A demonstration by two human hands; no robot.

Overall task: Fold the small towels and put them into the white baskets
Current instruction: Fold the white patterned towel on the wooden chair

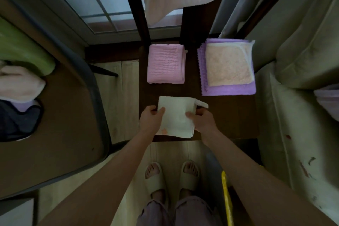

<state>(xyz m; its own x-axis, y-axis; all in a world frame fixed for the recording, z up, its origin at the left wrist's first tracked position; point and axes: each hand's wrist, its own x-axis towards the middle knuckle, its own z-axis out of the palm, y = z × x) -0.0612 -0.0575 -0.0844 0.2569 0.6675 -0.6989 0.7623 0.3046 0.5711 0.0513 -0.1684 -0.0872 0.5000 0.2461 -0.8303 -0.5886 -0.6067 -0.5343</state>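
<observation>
Your left hand [151, 118] and right hand [200, 118] each pinch a side edge of the folded cream-white small towel [175, 115], thumbs on top, fingers curled beneath. It sits between your hands at the near edge of the dark wooden table [229, 115], near the folded pink ribbed towel [166, 64].

Both hands, left hand [152, 117] and right hand [202, 119], hold a folded white towel [176, 115].
</observation>
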